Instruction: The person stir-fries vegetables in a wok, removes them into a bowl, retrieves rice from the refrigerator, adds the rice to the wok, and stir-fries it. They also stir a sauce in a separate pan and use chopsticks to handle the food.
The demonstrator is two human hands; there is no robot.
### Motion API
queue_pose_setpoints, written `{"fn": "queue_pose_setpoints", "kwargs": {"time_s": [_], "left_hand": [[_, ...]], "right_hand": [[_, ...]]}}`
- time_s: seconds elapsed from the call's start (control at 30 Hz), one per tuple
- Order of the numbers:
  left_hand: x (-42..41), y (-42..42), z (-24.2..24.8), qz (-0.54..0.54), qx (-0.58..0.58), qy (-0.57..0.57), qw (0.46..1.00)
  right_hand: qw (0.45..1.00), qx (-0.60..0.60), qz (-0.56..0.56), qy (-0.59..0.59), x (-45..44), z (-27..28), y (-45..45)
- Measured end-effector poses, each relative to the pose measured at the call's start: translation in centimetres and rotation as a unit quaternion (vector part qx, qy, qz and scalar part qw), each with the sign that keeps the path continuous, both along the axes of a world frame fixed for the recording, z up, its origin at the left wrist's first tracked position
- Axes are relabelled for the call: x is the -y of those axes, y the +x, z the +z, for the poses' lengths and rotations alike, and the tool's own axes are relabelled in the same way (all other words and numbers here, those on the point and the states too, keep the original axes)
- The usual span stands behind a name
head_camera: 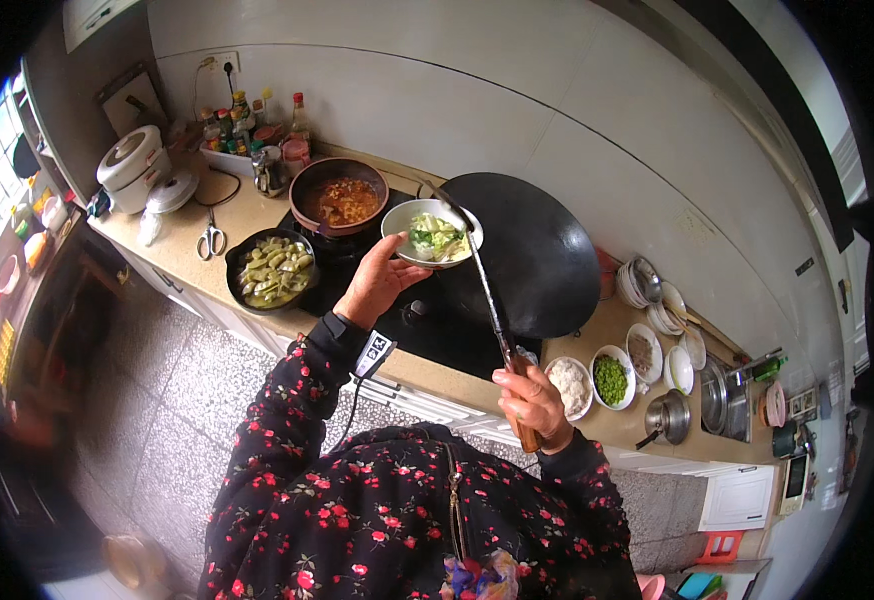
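My left hand (378, 279) holds a white bowl (399, 217) of chopped leafy greens (435, 237), thumb at its rim and fingers beneath. In my right hand (534, 401) is the wooden handle of a long metal cooking spatula (486, 289); its far end reaches over the bowl's right rim, and whether it touches the bowl I cannot tell. Just right of the bowl sits a large black wok (534, 247) on the black glass hob (437, 337). Behind and to the left, a pan (296, 202) holds reddish food in sauce. Nearer, a black pan (231, 281) contains green pods.
Kitchen scissors (211, 241), a rice cooker (130, 169) and seasoning bottles (238, 124) stand on the left counter. Bowls of chopped green vegetable (611, 380) and white food (569, 386), a steel saucepan (668, 418) and the sink (737, 427) lie to the right.
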State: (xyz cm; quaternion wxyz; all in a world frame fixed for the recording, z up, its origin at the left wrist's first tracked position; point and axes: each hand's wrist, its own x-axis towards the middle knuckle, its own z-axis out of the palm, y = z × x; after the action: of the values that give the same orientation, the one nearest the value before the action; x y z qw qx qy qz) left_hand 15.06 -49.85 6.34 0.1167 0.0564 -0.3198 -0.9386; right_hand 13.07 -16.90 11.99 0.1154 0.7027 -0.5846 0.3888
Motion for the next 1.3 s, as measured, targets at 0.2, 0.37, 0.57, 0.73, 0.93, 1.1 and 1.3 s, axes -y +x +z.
{"fn": "queue_pose_setpoints", "kwargs": {"time_s": [0.2, 0.37, 0.57, 0.73, 0.93, 1.1, 1.3], "left_hand": [[1.2, 1.3, 0.2, 0.008, -0.026, -0.015, 1.0], [1.9, 2.0, 0.1, 0.007, -0.013, -0.003, 1.0], [2.1, 2.3, -0.1, 0.026, -0.005, -0.004, 1.0], [2.3, 2.6, -1.3, 0.048, 0.014, -0.021, 0.999], [3.0, 4.9, -2.3, 0.048, 0.033, -0.01, 0.998], [5.3, 8.9, -2.8, 0.099, 0.061, 0.003, 0.993], [8.7, 15.2, -3.7, 0.203, 0.043, -0.034, 0.978]], "right_hand": [[0.999, -0.023, 0.025, 0.035, 1.0, -1.4, 0.5], [0.998, -0.055, 0.01, -0.011, 1.5, -2.2, 0.9], [0.999, 0.043, 0.008, -0.001, 1.4, -2.4, 1.6], [0.974, 0.199, -0.042, -0.105, 1.3, -2.1, 1.8], [0.889, 0.354, -0.085, -0.277, 1.6, -1.8, 0.0], [0.832, 0.472, -0.094, -0.276, 0.8, -2.9, -2.3], [0.79, 0.528, -0.122, -0.287, 0.5, -4.8, -3.9]]}}
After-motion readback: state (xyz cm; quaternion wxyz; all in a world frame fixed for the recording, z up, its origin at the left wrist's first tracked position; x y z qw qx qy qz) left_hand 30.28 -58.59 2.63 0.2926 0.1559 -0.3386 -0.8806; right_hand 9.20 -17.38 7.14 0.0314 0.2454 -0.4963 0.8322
